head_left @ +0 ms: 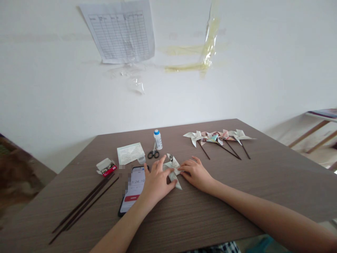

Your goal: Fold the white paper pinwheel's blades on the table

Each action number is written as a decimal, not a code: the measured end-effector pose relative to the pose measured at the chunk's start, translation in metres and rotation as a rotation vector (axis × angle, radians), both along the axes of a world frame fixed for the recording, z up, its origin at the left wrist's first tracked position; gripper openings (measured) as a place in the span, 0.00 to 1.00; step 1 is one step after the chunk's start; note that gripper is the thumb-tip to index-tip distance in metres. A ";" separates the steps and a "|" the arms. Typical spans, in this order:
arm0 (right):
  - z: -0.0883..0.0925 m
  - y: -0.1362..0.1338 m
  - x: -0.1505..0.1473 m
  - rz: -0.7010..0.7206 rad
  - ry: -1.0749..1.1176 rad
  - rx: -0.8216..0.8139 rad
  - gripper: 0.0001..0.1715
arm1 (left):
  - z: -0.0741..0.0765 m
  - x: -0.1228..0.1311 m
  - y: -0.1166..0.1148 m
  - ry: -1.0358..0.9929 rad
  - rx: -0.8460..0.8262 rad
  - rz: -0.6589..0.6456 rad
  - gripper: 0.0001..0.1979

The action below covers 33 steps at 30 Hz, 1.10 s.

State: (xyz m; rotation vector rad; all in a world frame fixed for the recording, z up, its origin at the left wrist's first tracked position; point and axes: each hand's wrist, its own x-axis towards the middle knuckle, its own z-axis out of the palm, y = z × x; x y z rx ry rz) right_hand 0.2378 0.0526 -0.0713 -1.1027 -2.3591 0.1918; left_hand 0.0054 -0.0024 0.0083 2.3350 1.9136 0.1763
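Two open grips, fingers spread, with a folded paper pinwheel (172, 172) lying between them: left grip (157, 183) resting on its left side, right grip (196, 174) against its right side, neither closed around it. Mid-tabletop (210, 218), nearer the far edge; stick-mounted pinwheels (218, 138) beyond, along that edge.

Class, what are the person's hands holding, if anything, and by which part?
The left hand and right hand have their fingertips on the blades of a paper pinwheel from either side; whether it is gripped cannot be told.
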 end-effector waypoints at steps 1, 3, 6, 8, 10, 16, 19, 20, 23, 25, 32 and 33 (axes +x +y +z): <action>0.001 0.000 0.000 -0.001 0.000 -0.003 0.17 | 0.000 0.000 0.000 0.004 0.006 0.000 0.21; 0.002 -0.001 0.000 -0.003 -0.002 -0.011 0.17 | 0.001 0.001 0.000 0.007 0.010 0.005 0.21; 0.003 -0.001 0.000 -0.005 -0.007 -0.017 0.17 | 0.002 0.001 0.000 -0.002 0.008 0.020 0.21; 0.002 -0.001 0.001 -0.005 -0.005 -0.016 0.17 | 0.003 0.001 0.000 -0.001 -0.004 0.030 0.21; 0.002 -0.001 0.001 0.000 0.002 -0.022 0.17 | 0.004 0.001 0.000 0.005 -0.024 0.035 0.22; 0.000 0.000 0.002 -0.006 0.004 -0.040 0.17 | 0.002 0.001 0.001 -0.026 -0.054 0.051 0.24; -0.002 0.001 0.002 0.003 -0.003 -0.020 0.16 | 0.000 0.001 0.002 -0.046 -0.039 0.054 0.26; -0.002 0.002 0.003 0.007 -0.003 -0.011 0.16 | -0.001 0.001 0.002 -0.055 -0.034 0.055 0.26; -0.004 0.003 0.003 0.009 -0.001 0.005 0.15 | -0.001 0.002 0.002 -0.087 -0.022 0.059 0.27; -0.004 0.003 0.002 0.002 -0.003 -0.002 0.16 | 0.000 0.002 0.002 -0.097 -0.025 0.060 0.28; -0.004 0.002 0.001 -0.010 -0.011 -0.015 0.18 | 0.004 0.004 -0.001 -0.071 -0.038 0.057 0.21; -0.004 0.002 0.001 -0.011 -0.007 -0.010 0.18 | 0.005 0.004 -0.002 -0.062 -0.044 0.058 0.21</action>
